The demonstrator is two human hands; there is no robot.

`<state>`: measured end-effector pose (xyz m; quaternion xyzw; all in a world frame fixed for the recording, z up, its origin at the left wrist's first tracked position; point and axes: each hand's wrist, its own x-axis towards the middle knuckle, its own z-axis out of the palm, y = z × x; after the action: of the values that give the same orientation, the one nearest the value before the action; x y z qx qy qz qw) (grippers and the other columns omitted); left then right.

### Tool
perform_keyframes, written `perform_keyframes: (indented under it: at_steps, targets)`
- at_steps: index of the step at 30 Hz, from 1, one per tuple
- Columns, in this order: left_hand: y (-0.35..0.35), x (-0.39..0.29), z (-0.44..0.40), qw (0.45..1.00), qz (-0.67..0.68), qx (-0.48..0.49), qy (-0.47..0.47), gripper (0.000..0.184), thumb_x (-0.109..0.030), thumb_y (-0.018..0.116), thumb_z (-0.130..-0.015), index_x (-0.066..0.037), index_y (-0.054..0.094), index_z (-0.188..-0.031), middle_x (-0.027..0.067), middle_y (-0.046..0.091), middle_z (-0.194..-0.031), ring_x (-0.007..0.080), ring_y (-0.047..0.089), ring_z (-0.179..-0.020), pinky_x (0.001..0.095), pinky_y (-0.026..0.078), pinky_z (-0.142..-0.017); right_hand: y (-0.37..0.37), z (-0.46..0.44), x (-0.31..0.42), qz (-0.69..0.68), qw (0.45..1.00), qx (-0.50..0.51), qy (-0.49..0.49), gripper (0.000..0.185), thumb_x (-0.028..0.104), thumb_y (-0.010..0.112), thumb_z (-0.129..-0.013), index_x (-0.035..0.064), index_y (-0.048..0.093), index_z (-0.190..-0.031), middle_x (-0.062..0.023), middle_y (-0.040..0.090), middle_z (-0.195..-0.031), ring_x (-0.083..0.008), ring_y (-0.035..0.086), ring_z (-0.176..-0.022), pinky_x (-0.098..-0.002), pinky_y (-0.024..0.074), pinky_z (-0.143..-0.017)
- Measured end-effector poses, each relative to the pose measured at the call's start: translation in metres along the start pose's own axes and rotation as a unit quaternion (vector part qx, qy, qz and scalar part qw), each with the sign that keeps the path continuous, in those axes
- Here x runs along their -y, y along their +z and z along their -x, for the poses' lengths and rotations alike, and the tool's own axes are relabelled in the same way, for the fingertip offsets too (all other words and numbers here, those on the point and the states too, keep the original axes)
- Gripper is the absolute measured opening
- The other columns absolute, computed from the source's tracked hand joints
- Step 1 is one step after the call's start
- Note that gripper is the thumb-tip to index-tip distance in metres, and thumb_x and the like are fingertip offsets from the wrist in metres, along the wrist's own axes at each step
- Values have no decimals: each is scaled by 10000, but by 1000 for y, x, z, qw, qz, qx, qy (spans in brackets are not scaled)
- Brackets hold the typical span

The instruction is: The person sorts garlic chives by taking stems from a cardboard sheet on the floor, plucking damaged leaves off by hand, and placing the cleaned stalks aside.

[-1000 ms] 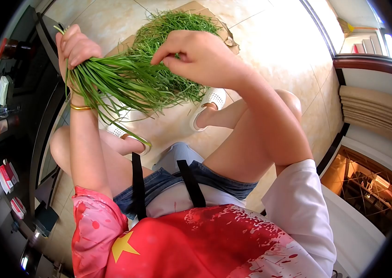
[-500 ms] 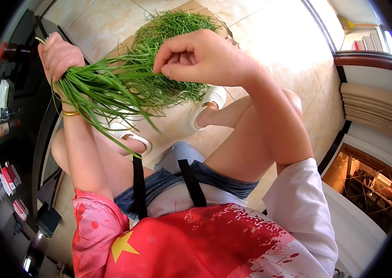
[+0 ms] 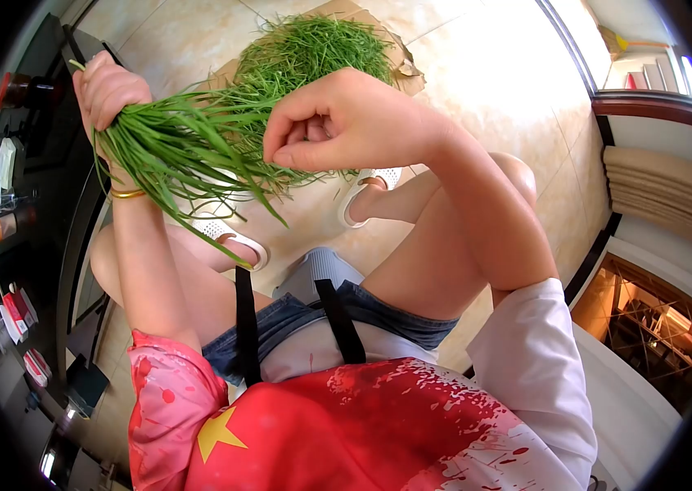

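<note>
My left hand (image 3: 113, 94) is wrapped round the stem ends of a bunch of long green chives (image 3: 178, 135). Their leaves fan out to the right and droop toward my knees. Beside the loose leaf ends is my right hand (image 3: 354, 123), its thumb and forefinger pressed together and the other fingers curled in. Whether a thin leaf is caught in that pinch is hidden. Behind both hands a large heap of the same chives (image 3: 321, 53) lies on a flattened sheet of cardboard (image 3: 408, 69) on the floor, partly covered by my right hand and the bunch.
White clogs (image 3: 235, 245) are on my feet at either side below the heap. I sit on a grey ribbed stool (image 3: 313, 266). Along the left runs a dark glossy cabinet (image 3: 43, 213) with a jar (image 3: 27, 92) and small packets on it. Tiles (image 3: 485, 82) cover the floor.
My right hand has moved slightly down and toward the left, its pinch kept closed. The bunch in my left hand has shifted a little, and its leaves hang slightly differently.
</note>
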<state>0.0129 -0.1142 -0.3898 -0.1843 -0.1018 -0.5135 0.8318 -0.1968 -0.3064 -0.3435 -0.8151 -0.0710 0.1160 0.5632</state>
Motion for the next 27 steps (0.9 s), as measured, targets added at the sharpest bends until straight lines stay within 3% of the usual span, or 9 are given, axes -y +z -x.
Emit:
perform_keyframes:
  at_steps: [2,6,9,14,16,21,23,26,27]
  targets:
    - [0,5,1,1000,-10,-26,-8,260,-81,503,-907,-122,399,-672,-38,400,-519,78,405,-416,225,400,-453,1,0,7,-40,999,-32,-2,178,164,645,-780,50,700,-906,-90,678,-776,-161,637,-676,-280,493,-638]
    - [-6,7,3,997,11,-70,10,259,-94,498,-912,-124,402,-673,-44,366,-532,82,387,-445,234,383,-505,15,-6,9,9,996,-58,-67,196,162,663,-763,29,685,-905,-100,647,-816,-195,609,-654,-295,491,-615]
    - [-9,6,2,996,-11,-85,30,263,-136,493,-921,-125,402,-674,-46,359,-533,82,370,-448,233,367,-519,26,-11,4,20,993,-79,-80,207,114,697,-773,22,663,-956,-39,571,-774,-94,489,-525,-252,404,-504]
    - [-14,6,3,995,-22,-89,36,269,-200,486,-934,-122,407,-689,-49,341,-552,91,361,-484,251,363,-586,38,-17,5,50,992,-96,-65,238,156,681,-787,20,654,-980,-81,625,-749,-164,580,-594,-298,463,-569]
    - [-13,8,1,991,-34,-111,65,272,-143,499,-920,-121,395,-669,-46,350,-538,84,362,-461,236,364,-551,40,-19,8,50,997,-66,2,251,189,624,-785,-2,651,-947,-173,660,-916,-335,639,-781,-401,506,-726]
    - [-18,2,1,985,-51,-131,98,288,-93,508,-903,-118,384,-644,-44,357,-518,78,363,-432,227,369,-518,40,-21,0,81,993,-74,-33,194,146,540,-831,19,669,-900,-166,656,-909,-344,629,-805,-404,505,-743]
    - [-19,1,2,992,-21,-102,71,261,-204,488,-929,-115,435,-689,-47,355,-541,94,372,-461,256,373,-571,37,-18,-1,87,993,-70,-31,191,127,515,-841,26,672,-879,-155,653,-894,-346,624,-792,-404,505,-740]
    - [-21,-3,3,990,-11,-105,92,244,-170,496,-912,-111,437,-683,-44,371,-539,96,394,-459,257,389,-563,27,-16,-7,125,986,-55,-95,194,84,501,-835,41,675,-907,-129,652,-858,-313,635,-762,-385,510,-731]
    - [-22,-5,3,990,-10,-105,91,244,-170,496,-912,-111,437,-683,-44,371,-539,96,394,-459,257,389,-563,22,-15,-9,113,982,-117,-92,207,70,494,-836,49,671,-943,-114,651,-842,-278,643,-752,-365,512,-724]
